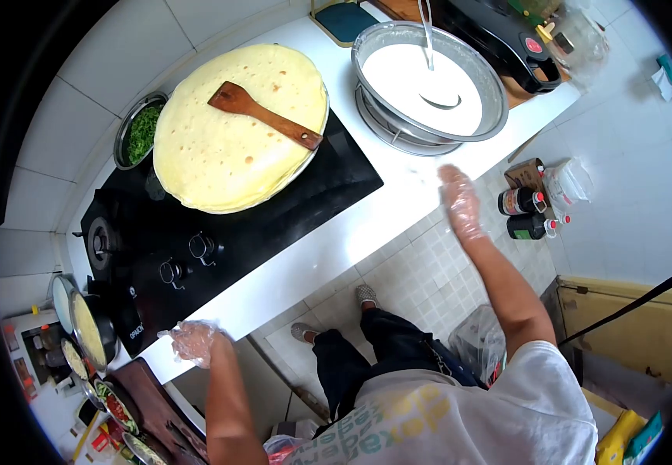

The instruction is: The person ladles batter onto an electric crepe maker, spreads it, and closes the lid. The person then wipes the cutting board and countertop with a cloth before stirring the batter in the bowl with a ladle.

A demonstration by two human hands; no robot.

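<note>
My left hand (194, 343), in a clear plastic glove, is at the counter's front edge by the stove's near left corner. It holds nothing, and its fingers look loosely apart under the crinkled film. My right hand (460, 198), also gloved, is slightly blurred at the counter edge below the batter bowl. Its fingers are extended and hold nothing. A metal bowl (499, 116) of white batter (398, 77) sits on a round stand, with a ladle (427, 46) in it. On the black stove lies a stack of yellow pancakes (204, 155), a wooden spatula (262, 116) across its top.
A bowl of chopped greens (142, 136) sits behind the pancakes. Stove knobs (202, 246) face me. A dark pan (96, 329), a brown board (150, 403) and several food dishes line the left. A black appliance (499, 39) is at back right; bottles (518, 201) stand below.
</note>
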